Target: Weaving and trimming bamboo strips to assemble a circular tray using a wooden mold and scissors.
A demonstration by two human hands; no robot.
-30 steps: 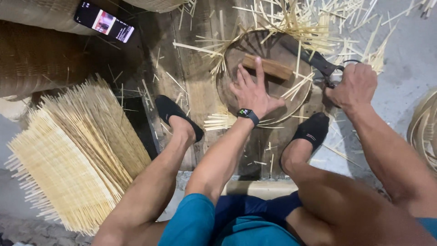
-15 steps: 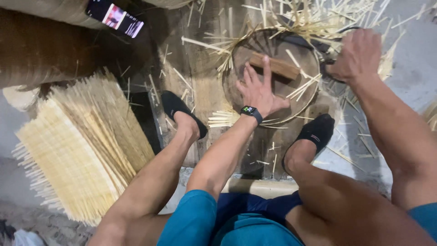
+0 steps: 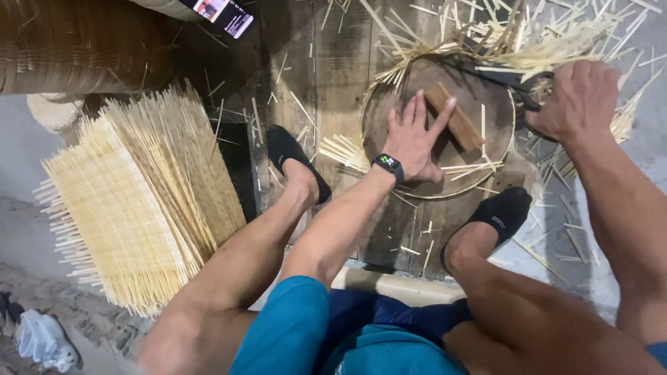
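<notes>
- While the person sits with both feet on the plank floor (image 3: 333, 76), the left hand (image 3: 417, 142) lies flat on a round wooden board (image 3: 497, 111), its fingers (image 3: 445, 114) spread wide and gripping nothing.
- Just beyond those fingertips, touching the longest one, a small brown wooden block (image 3: 458, 118) lies slanted on the board.
- A dark watch (image 3: 389, 165) sits on the wrist behind the fingers.
- The right hand (image 3: 573, 97) has its fingers curled closed around the handle of a dark tool (image 3: 511, 78); the tool's far end reaches across the board's upper edge, toward the left hand's fingers.
- Pale bamboo splints (image 3: 556, 42) lie piled just above the right fingers, and a small bundle of them (image 3: 347, 149) lies beside the left wrist.
- Black slip-on shoes rest on the floor: the left one (image 3: 295, 160) to the wrist side of the left fingers, the right one (image 3: 504, 212) below the board.
- Well away from the left fingers, a stack of woven bamboo mats (image 3: 132, 208) stands, with a phone (image 3: 222, 15) lying beyond it.
</notes>
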